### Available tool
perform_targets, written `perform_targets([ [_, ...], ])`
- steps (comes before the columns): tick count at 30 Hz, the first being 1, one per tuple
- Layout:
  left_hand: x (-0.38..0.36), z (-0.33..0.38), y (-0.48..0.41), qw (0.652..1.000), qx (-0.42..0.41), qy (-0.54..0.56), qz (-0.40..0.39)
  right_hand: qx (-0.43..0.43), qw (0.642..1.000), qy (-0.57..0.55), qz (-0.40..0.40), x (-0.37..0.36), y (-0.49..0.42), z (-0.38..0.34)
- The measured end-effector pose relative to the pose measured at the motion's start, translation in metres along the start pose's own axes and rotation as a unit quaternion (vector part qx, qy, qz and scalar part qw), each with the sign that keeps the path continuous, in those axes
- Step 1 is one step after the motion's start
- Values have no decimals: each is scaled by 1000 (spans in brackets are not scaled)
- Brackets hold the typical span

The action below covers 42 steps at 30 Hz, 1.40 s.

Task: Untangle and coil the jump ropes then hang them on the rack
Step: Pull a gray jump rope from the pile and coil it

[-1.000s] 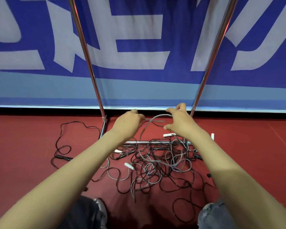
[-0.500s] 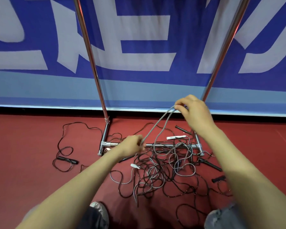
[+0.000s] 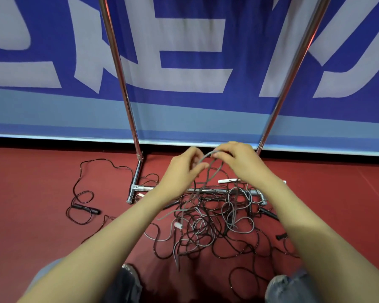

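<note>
A tangle of black and grey jump ropes point(image 3: 214, 228) lies on the red floor at the foot of a chrome rack point(image 3: 120, 84). My left hand point(image 3: 182, 169) and my right hand point(image 3: 239, 162) are raised close together above the pile, both pinching a loop of grey rope point(image 3: 208, 171). The loop arches between my fingers and hangs down into the tangle. A white handle point(image 3: 228, 181) lies by the rack's base bar point(image 3: 208, 190), and another white handle end point(image 3: 178, 225) sits in the pile.
A black rope with black handles point(image 3: 85, 208) trails off to the left of the rack. More black handles point(image 3: 281, 236) lie at the right. A blue and white banner point(image 3: 184, 62) stands behind the rack. My knees point(image 3: 293, 285) are at the bottom edge.
My left hand has risen from the floor to meet my right hand, which came down a little. The stretched grey rope now forms a small loop between both hands.
</note>
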<state>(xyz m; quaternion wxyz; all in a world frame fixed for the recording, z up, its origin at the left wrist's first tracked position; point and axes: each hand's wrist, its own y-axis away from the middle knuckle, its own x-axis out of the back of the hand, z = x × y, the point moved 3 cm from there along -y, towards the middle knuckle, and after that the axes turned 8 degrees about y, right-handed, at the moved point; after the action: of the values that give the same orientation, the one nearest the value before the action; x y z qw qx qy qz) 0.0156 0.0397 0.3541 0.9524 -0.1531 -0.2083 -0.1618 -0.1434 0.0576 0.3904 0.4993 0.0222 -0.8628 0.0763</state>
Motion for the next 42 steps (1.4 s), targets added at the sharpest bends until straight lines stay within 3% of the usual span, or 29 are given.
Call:
perform_targets([
  [5, -10, -43, 15, 964, 145, -41, -221, -39, 996, -35, 77, 14, 4, 3],
  [8, -4, -60, 16, 972, 191, -17, -136, -60, 995, 27, 70, 18, 3, 17],
  [10, 3, -56, 12, 980, 192, 40, -21, -79, 991, 103, -18, 12, 6, 27],
  [12, 8, -43, 7, 987, 150, 36, 44, -87, 982, 130, -108, 1, 12, 29],
  [16, 6, -14, 3, 996, 39, -61, 57, -50, 970, 114, -207, -15, 15, 19],
  [18, 3, -10, 3, 990, -3, -125, 64, -63, 939, 160, -296, -21, 18, 20],
  [20, 2, -9, 3, 989, -17, -125, 72, -77, 919, 198, -333, -22, 22, 22],
  [24, -6, -8, 3, 996, -60, -68, 22, -62, 979, 71, -182, -13, 10, 14],
  [26, -7, -5, 4, 995, -82, -55, 22, -54, 988, 3, -141, -15, 6, 10],
  [29, -3, -4, 3, 995, -85, -32, 48, -40, 993, 14, -114, -19, 3, 8],
  [34, -8, -31, 2, 996, 62, 2, -65, -25, 999, -22, 14, -4, -2, 1],
  [38, -18, -64, 13, 967, 131, -79, -204, -32, 991, -75, 107, 14, 3, 0],
  [42, -9, -78, 13, 976, 181, 1, -118, -54, 988, -85, 113, 14, 5, 5],
])
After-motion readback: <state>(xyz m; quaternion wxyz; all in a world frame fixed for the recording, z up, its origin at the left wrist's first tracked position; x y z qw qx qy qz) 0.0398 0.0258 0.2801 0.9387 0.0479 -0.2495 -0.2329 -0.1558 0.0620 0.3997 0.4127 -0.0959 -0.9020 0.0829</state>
